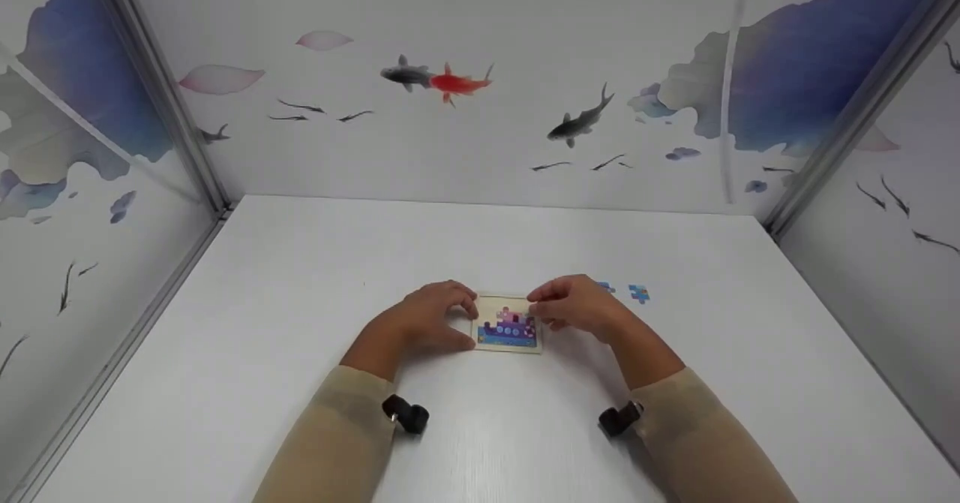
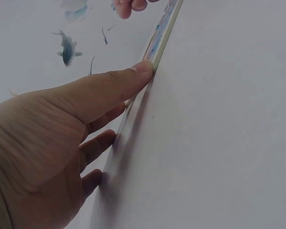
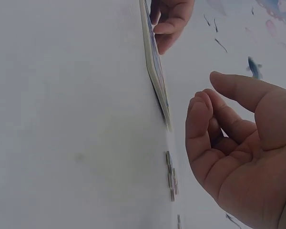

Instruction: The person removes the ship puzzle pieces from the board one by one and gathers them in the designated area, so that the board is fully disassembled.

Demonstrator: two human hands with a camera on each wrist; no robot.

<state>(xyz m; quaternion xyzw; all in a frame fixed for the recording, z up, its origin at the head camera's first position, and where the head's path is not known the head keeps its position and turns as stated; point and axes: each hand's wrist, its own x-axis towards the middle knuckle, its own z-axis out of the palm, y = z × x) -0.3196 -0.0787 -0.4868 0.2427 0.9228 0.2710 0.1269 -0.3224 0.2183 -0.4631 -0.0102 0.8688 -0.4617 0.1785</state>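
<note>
A small wooden jigsaw board [image 1: 487, 307] lies on the white table between the hands. Blue, purple and pink pieces [image 1: 508, 332] fill its lower part, and bare wood shows at the upper left. My left hand [image 1: 439, 317] holds the board's left side, its thumb at the near corner and fingers toward the far one. In the left wrist view the thumb [image 2: 119, 86] presses the board's edge. My right hand [image 1: 581, 309] hovers by the board's far right corner. The right wrist view shows its fingers [image 3: 200, 124] loosely bent, thumb apart, with nothing seen between them.
Loose blue jigsaw pieces [image 1: 639, 293] lie on the table right of the board, some partly hidden behind the right hand. White panels [image 1: 480, 143] painted with fish and petals enclose the table at the back and sides. Each sleeve carries a black wrist device [image 1: 406, 414].
</note>
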